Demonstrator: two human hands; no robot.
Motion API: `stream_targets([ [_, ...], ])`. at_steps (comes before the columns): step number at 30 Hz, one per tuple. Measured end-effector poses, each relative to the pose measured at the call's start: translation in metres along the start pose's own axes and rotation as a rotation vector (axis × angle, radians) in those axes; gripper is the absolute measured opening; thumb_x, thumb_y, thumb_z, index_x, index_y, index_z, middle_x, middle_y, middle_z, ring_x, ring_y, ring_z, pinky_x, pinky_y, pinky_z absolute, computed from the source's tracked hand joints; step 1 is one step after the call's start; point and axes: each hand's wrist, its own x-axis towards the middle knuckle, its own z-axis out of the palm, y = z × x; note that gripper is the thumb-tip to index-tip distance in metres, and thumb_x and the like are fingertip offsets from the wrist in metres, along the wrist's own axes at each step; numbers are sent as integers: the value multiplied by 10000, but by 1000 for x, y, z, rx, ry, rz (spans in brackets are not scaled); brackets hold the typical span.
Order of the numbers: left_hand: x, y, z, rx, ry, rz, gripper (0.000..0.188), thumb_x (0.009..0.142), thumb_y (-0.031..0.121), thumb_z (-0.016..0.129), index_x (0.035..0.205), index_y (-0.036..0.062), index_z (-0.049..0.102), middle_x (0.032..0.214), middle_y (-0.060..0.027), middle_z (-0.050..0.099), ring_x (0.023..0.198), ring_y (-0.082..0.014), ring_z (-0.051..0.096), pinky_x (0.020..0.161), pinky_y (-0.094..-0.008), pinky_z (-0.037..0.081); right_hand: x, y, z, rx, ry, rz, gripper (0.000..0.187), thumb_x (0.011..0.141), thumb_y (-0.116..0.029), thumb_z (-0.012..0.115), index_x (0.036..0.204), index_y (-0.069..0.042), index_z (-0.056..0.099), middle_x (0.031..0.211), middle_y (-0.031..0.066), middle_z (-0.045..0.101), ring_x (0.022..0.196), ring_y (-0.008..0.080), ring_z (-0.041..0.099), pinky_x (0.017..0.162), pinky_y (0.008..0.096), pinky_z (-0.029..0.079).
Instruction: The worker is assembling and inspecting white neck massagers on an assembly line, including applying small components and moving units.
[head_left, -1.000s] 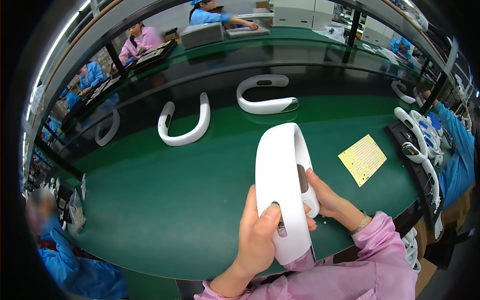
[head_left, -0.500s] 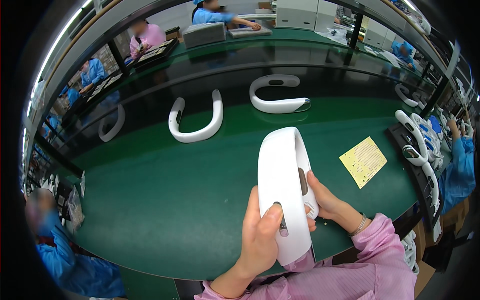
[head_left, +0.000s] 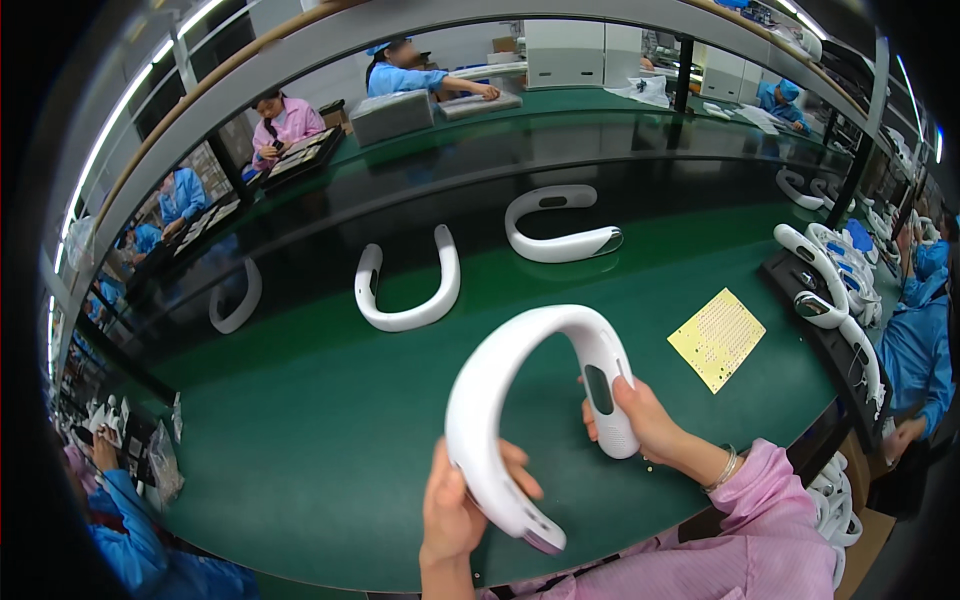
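A glossy white U-shaped neckband device (head_left: 478, 400) is held up over the near part of the green table, its curve pointing away from me. My left hand (head_left: 455, 505) is closed around its left arm, fingers passing through the inside of the U. With thumb and fingers my right hand (head_left: 640, 415) grips the right arm, close to a dark oval panel and a dotted tip. Farther back on the table lie a similar U-shaped neckband (head_left: 410, 318) and another neckband (head_left: 560, 247) turned sideways. A yellow sheet with rows of small dots (head_left: 718, 338) lies to the right.
At the right edge a black tray (head_left: 815, 335) carries several white neckbands. A dark glossy panel (head_left: 480, 185) runs along the back of the green table (head_left: 300, 450). A plastic bag (head_left: 165, 465) sits at the left edge. Co-workers in blue and pink sit around.
The neckband has been turned from edge-on to showing its open U. My left hand has shifted left and down its left arm; my right hand still holds the other arm.
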Motion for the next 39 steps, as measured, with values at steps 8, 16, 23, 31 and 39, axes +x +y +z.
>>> stream_targets([
  [8, 16, -26, -41, 47, 360, 2, 560, 886, 125, 539, 1336, 59, 211, 1229, -159, 423, 1074, -263, 507, 902, -402, 451, -38, -86, 40, -163, -378, 68, 639, 939, -237, 429, 1432, -39, 73, 1132, 86, 413, 955, 125, 460, 836, 289, 413],
  [16, 22, -62, -56, -181, 243, -264, 396, 923, 87, 438, 1282, 50, 274, 1185, -113, 465, 1029, -188, 548, 829, -312, 507, -34, -81, 69, -90, -590, -144, 658, 915, -140, 500, 1416, 8, 100, 1266, 141, 319, 1120, 193, 426, 942, 337, 394],
  [23, 20, -76, -62, -358, 132, -337, 383, 926, 98, 428, 1280, 48, 288, 1170, -116, 465, 1029, -174, 540, 814, -300, 503, -32, -82, 71, -266, -397, -323, 598, 862, -53, 543, 1382, -4, 253, 1254, 157, 358, 1089, 227, 460, 906, 321, 418],
  [31, 6, -26, -34, -10, -151, -506, 683, 911, 467, 431, 1421, 79, 196, 1411, -142, 212, 953, -284, 579, 861, -386, 456, 9, -89, 28, -1005, -121, -1030, 356, 637, -28, 669, 980, -41, 574, 1076, 93, 543, 986, 307, 546, 963, 475, 370],
  [39, 6, -20, -40, 576, -112, 171, 851, 510, 259, 861, 1215, 44, 434, 1310, -137, 388, 853, -261, 600, 707, -366, 522, -2, -72, 8, -360, 219, -726, 329, 701, 57, 567, 1008, -30, 484, 935, 59, 536, 878, 115, 520, 765, 247, 428],
])
